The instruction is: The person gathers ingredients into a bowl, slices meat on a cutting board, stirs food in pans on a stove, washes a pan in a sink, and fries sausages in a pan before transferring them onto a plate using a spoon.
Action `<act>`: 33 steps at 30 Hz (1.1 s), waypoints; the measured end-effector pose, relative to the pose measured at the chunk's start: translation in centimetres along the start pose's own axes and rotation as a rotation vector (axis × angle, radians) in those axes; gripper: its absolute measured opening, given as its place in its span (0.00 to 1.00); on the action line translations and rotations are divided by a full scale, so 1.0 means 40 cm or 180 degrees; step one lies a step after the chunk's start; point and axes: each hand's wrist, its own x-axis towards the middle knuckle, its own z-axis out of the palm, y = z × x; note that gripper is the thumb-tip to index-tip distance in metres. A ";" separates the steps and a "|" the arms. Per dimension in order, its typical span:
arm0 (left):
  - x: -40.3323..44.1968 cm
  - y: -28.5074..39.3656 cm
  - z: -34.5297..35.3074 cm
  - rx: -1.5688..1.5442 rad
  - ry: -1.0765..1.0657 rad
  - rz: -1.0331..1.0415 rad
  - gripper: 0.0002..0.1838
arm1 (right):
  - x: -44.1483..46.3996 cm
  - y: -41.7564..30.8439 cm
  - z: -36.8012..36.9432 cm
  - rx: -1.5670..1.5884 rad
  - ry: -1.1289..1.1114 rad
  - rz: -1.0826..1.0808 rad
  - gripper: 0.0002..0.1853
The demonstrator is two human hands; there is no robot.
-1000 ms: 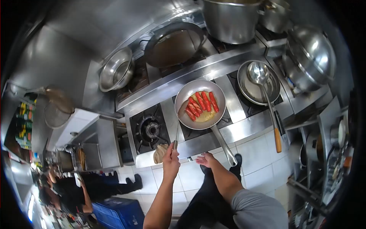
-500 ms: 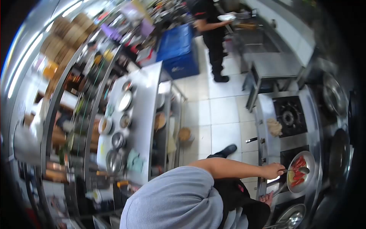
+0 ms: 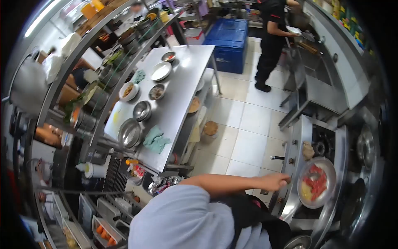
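Note:
My left hand (image 3: 277, 181) is closed in front of the stove's knobs, left of the pan. Just a small dark bit shows at its fingers. It held a metal spoon a moment ago, and most of that spoon is hidden now. A metal frying pan (image 3: 304, 198) is over the stove, holding red pieces (image 3: 317, 180) and something pale yellow, blurred by motion. Only a sliver of my right hand (image 3: 286, 218) shows by the pan's handle side, largely covered by black cloth; its grip is mostly hidden.
A crumpled beige cloth (image 3: 308, 151) lies beside the far burner (image 3: 321, 141). Behind, a steel table (image 3: 182, 83) bears bowls, a white plate (image 3: 161, 71) and a green cloth (image 3: 156, 140). A co-worker (image 3: 271, 41) in black stands near a blue bin (image 3: 227, 45).
The pan has shifted toward the far burner and its food is blurred. My left hand has drawn back from over the pan, and the spoon no longer shows there. The view has turned.

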 end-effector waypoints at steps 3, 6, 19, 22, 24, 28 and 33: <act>-0.100 -0.058 -0.114 0.0440 0.0303 -0.0064 0.23 | -0.136 -0.077 0.099 -0.0262 -0.0878 0.0019 0.16; -0.239 0.066 -0.293 0.1613 0.0788 -0.0875 0.22 | -0.244 -0.135 0.249 -0.0035 -0.1948 0.0284 0.16; -0.525 0.112 -0.718 0.2736 0.1824 -0.1611 0.14 | -0.472 -0.093 0.905 -0.0681 -0.3857 0.0809 0.15; -0.522 0.112 -0.790 0.2612 0.1875 -0.2193 0.14 | -0.507 -0.084 1.008 -0.1145 -0.3921 0.0720 0.15; -0.523 0.094 -0.833 0.2677 0.2005 -0.2385 0.13 | -0.525 -0.089 1.067 -0.1318 -0.4005 0.0686 0.15; -0.508 0.115 -0.882 0.2562 0.2194 -0.2919 0.14 | -0.519 -0.103 1.167 -0.1531 -0.4260 0.0694 0.13; -0.438 0.083 -0.952 0.2452 0.2279 -0.3253 0.16 | -0.521 -0.160 1.245 -0.2117 -0.4333 0.0401 0.14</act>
